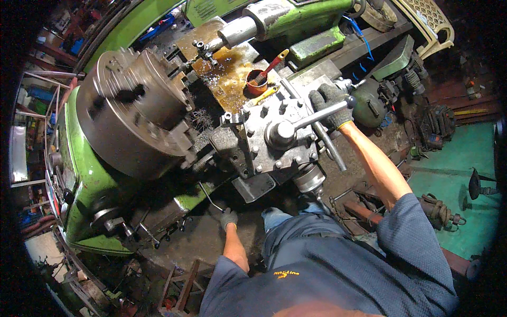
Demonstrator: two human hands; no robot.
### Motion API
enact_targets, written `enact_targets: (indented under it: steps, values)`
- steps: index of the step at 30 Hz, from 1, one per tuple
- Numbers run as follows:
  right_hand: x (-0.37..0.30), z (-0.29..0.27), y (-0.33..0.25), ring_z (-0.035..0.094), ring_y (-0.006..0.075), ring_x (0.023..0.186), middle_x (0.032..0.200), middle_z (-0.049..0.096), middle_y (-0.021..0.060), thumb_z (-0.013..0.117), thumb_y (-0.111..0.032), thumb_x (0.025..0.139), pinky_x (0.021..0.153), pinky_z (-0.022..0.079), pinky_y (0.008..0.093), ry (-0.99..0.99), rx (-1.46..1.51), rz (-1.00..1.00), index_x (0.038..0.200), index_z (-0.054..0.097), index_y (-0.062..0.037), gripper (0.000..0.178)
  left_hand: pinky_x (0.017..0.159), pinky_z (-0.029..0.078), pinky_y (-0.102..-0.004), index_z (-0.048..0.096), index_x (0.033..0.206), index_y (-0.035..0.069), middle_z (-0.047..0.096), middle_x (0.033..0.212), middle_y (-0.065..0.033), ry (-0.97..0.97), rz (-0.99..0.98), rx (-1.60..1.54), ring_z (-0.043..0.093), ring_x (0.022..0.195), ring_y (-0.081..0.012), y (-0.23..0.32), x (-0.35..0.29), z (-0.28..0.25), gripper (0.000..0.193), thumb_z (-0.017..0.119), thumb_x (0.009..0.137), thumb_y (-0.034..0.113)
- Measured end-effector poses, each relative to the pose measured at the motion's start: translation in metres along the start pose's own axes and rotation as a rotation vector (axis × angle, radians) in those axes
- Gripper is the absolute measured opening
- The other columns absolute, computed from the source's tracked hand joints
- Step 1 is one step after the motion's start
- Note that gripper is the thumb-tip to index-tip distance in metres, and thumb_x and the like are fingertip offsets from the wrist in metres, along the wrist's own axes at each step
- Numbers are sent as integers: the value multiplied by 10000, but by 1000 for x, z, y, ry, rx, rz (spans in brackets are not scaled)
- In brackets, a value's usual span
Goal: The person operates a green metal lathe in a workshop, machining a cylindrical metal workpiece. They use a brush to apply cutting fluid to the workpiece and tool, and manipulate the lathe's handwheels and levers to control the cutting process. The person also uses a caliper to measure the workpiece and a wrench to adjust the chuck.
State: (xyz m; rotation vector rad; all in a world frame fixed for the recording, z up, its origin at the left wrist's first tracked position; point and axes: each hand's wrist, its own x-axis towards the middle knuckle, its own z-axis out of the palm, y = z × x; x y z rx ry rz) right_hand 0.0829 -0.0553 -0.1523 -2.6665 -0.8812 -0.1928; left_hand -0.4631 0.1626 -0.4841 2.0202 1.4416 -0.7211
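My left hand [228, 217], in a grey work glove, is closed around the lower end of a thin metal lever [211, 196] low on the front of a green lathe [87, 195]. My right hand [331, 100], also gloved, is beside the tool post [269, 138], its fingers curled downward. The tool post's clamping handle [323, 114], with a dark ball knob, crosses in front of that glove; what the fingers grip is hidden. A loose-looking metal bar [330, 145] slants past the tool post below the right hand. The large chuck [134, 108] is to the left.
A red cup [257, 83] holding a brush [274, 62] stands behind the tool post on an oily, chip-strewn plate [224, 66]. Beyond are the tailstock [301, 21] and a cream plastic chair [428, 24]. A handwheel hub [309, 178] juts toward my body.
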Motion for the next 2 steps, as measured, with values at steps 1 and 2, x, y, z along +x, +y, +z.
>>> enact_targets:
  steps: [1,2]
  values:
    - [1,-1,-1,692,366,852,879,700,181,597,-436,917,774,536,478,-17,6,18,842,684,-99,355,978,498,-488,681,1277,213,663,1281,-186,2,-10,-12,630,1156,-419,-2,1,1,455,629,880,428]
    - [2,-1,-1,692,366,852,879,700,181,597,-436,917,774,536,478,-15,3,18,842,684,-99,355,1000,489,-481,692,1276,213,657,1307,-175,2,-15,-27,630,1173,-409,3,1,-2,448,644,894,442]
